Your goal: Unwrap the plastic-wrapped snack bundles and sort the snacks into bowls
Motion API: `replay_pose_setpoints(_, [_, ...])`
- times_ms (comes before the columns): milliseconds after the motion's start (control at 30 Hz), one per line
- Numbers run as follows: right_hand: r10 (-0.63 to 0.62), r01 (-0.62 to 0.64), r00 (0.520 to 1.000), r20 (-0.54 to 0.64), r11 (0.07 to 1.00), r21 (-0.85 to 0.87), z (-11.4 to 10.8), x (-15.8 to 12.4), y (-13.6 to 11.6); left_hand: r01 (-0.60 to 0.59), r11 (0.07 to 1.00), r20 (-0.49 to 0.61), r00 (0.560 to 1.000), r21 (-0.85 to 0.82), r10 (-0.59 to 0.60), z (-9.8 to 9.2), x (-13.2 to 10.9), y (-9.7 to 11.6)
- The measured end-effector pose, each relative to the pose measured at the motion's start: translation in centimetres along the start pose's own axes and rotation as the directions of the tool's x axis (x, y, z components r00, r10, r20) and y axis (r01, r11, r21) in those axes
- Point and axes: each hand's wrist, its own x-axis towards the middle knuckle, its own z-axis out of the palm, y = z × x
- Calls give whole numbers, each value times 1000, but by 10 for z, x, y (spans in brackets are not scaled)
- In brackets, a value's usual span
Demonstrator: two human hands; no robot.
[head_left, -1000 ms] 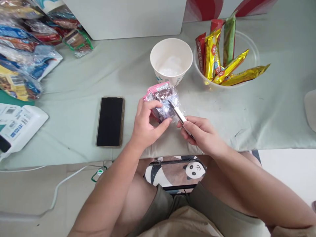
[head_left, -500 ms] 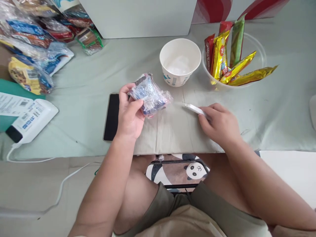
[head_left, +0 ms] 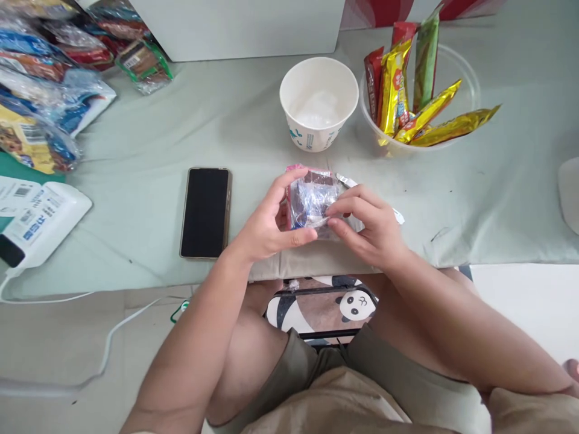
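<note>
A small blue and dark package in crinkled clear plastic wrap (head_left: 312,196), with a pink edge, is just above the cloth near the table's front. My left hand (head_left: 266,220) grips it from the left, thumb along the near side and fingers at the far side. Thumb and fingertips of my right hand (head_left: 368,226) are closed on the wrap at the package's right side. Behind that hand a slim white cutter (head_left: 347,181) lies on the table, its middle hidden by the fingers. Beyond the package stands a white paper bowl (head_left: 319,134) with something whitish inside.
A clear plastic tub (head_left: 470,78) holds several yellow, red and green snack packets. Left of my hands lies a black phone (head_left: 205,211). Bagged snacks (head_left: 31,132) pile up at the far left, near a white corded device (head_left: 58,223). A white box (head_left: 244,27) stands at the back.
The package has moved right and nearer the table's front edge. My right hand has let go of the cutter, now on the table, and has taken hold of the wrap.
</note>
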Motion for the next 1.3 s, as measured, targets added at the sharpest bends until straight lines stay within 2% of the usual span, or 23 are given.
replay_pose_setpoints(67, [102,-101,995,-17,993,61,-3,2,-3,0,996,31,1000,85,-2,-2,1,-4])
replay_pose_setpoints(133, [248,-243,969,-21,961,129,-8,3,-5,-23,984,27,999,179,19,-4,1,-7])
replay_pose_setpoints(233, [484,-461,875,-23,846,270,-13,3,-1,-34,969,37,999,245,26,-3,1,-7])
replay_pose_setpoints(300, [569,-500,818,-86,777,381,-14,4,5,-16,974,53,999,225,4,0,0,-3])
replay_pose_setpoints(367, [590,-473,788,-176,763,440,-14,4,12,10,986,52,998,166,-19,5,-1,2])
replay_pose_setpoints(433, [545,-425,799,-254,811,403,-13,4,14,26,994,15,1000,104,-28,9,0,3])
replay_pose_setpoints(500, [422,-354,864,-276,897,264,-12,1,12,30,998,-58,998,53,-27,13,2,2])
replay_pose_setpoints(567, [223,-209,955,-194,974,91,-11,-2,7,30,999,-140,990,-15,-31,15,4,-1])
replay_pose_setpoints(633, [23,-27,997,-70,998,-52,-8,-6,3,26,995,-213,976,-92,-45,17,7,-4])
replay_pose_setpoints(700, [-103,101,995,-6,987,-127,-3,-9,-1,20,989,-279,958,-149,-61,19,10,-4])
replay_pose_setpoints(767, [-169,166,986,-8,975,-146,1,-11,-3,17,983,-347,934,-181,-80,20,12,-2])
replay_pose_setpoints(833, [-234,230,972,-16,963,-139,3,-12,-6,-1,979,-445,891,-204,-92,18,14,-1])
replay_pose_setpoints(933, [-290,289,957,14,947,-143,1,-13,-10,-20,971,-563,817,-238,-121,8,15,-1])
replay_pose_setpoints(1033, [-293,298,949,118,954,-24,-3,-14,-13,-57,961,-579,807,-269,-114,-4,15,-2])
replay_pose_setpoints(1100, [-180,167,980,90,976,140,-4,-14,-13,-150,945,-561,826,-289,-41,-7,13,0])
replay_pose_setpoints(1167, [88,-93,996,29,944,318,-2,-14,-11,-217,925,-491,870,-312,39,-3,10,2])
replay_pose_setpoints(1233, [344,-343,935,89,809,477,4,-12,-9,-225,926,-364,926,-304,105,5,6,4])
replay_pose_setpoints(1300, [428,-478,872,239,638,604,11,-9,-8,-193,953,-233,962,-232,138,14,2,4])
